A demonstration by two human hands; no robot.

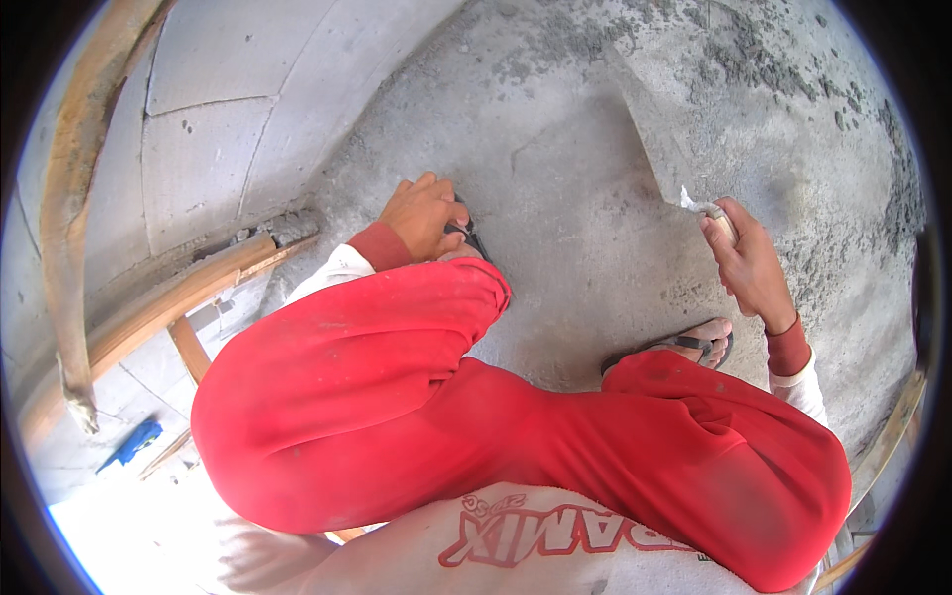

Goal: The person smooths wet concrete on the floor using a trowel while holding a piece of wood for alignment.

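Observation:
My right hand (751, 260) is wrapped round the short pale handle of a trowel (666, 154). Its broad grey blade reaches up and to the left, low over the concrete surface (555, 198), and its far edge blends into the grey. Bright metal shows where the blade joins the handle. My left hand (426, 218) is down by my left foot with its fingers curled, beside the dark strap of a sandal (477, 238). Whatever those fingers hold, if anything, is hidden. My right foot, in a black sandal (706, 347), stands on the concrete.
Pale block wall (203, 149) rises on the left, with a wooden plank (178, 288) along its base and a weathered strip of wood (74, 198) in front. Rough mortar crumbs (764, 69) lie at the far right. A blue scrap (134, 442) lies lower left; a patterned sack (476, 560) is beneath me.

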